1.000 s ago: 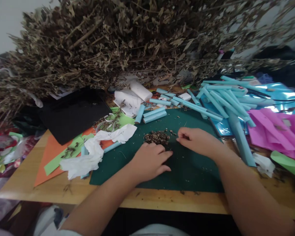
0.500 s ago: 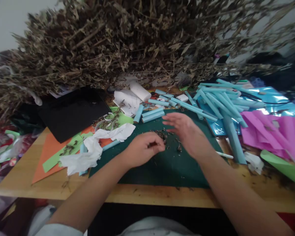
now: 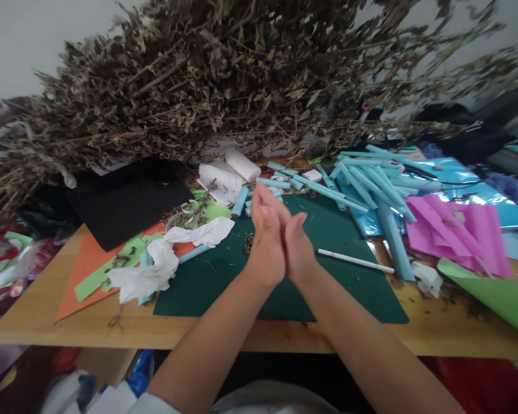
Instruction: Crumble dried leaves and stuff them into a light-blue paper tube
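Observation:
My left hand [image 3: 267,244] and my right hand [image 3: 300,244] are pressed palm to palm above the dark green mat [image 3: 341,287]. Their fingers are stretched out flat and point away from me, with the thumbs up. Whatever may lie between the palms is hidden. A small clump of dried leaf bits [image 3: 249,242] sits on the mat just left of my left hand. To the right of my right hand, a thin white stick [image 3: 356,261] crosses the mat's edge.
Light-blue paper tubes [image 3: 375,181] are piled at back right beside pink paper [image 3: 457,230]. Crumpled white tissue [image 3: 155,270] and a black board [image 3: 132,198] are on the left. Bundles of dried plants [image 3: 242,75] span the back. A white roll [image 3: 242,165] lies behind the mat.
My hands have come together from apart. The left has gone from loosely curled to flat, and the right has moved left against it. The leaf bits now show left of the hands.

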Demonstrator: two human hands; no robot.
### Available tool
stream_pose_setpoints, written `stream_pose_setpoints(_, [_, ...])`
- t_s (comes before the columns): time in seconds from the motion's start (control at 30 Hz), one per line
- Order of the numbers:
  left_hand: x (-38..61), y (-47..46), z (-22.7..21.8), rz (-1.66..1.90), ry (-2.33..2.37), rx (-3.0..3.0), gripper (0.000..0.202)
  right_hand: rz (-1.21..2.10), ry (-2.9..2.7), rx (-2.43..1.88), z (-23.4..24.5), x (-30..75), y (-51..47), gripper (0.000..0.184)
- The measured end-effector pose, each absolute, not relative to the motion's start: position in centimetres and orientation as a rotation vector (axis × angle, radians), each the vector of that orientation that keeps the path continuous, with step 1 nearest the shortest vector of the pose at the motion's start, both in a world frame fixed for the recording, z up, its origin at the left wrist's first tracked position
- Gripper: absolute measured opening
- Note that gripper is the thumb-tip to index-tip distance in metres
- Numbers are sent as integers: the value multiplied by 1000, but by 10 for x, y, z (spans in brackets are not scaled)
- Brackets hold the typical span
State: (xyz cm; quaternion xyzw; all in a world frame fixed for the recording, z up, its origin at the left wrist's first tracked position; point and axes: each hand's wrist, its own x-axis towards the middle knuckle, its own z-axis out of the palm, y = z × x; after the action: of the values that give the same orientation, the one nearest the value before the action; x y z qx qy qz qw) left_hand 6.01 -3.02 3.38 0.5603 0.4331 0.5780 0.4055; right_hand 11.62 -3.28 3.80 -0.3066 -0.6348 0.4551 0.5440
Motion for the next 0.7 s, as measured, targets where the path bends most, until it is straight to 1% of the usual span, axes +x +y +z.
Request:
stream_pose_setpoints(0.1, [51, -35, 29, 1509, 1043, 1776, 55, 1198, -1428, -645, 37, 115, -43, 68])
stream_pose_setpoints(0.13, [49, -40, 29, 1473, 978, 1910, 58, 1219, -1372, -645, 37, 115, -45, 69])
stream_pose_setpoints(0.2, [46, -51, 31, 1322, 835, 2065, 63, 1188, -1279, -654, 37, 115, -47, 65])
stream_pose_setpoints(0.27, [45, -61, 37, 1229, 829, 1978, 62, 1105, -1302, -637, 34, 113, -51, 58])
stream_pose_setpoints(0.33, [44, -65, 41, 1277, 926, 1781, 60, 1045, -1427, -562, 32, 110, -56, 58])
stream_pose_setpoints(0.4, [42, -62, 43, 1350, 982, 1714, 61, 1013, -1490, -482, 32, 108, -59, 58])
stream_pose_setpoints(0.47, [41, -57, 42, 1338, 934, 1835, 61, 994, -1395, -460, 33, 107, -57, 60])
stream_pose_setpoints(0.57, [41, -51, 41, 1218, 776, 2033, 58, 1029, -1192, -496, 33, 105, -51, 60])
stream_pose_setpoints(0.63, [42, -46, 44, 1219, 741, 2042, 61, 1070, -1165, -466, 32, 102, -49, 57])
stream_pose_setpoints(0.7, [45, -42, 48, 1281, 778, 1976, 63, 1045, -1177, -396, 34, 101, -50, 60])
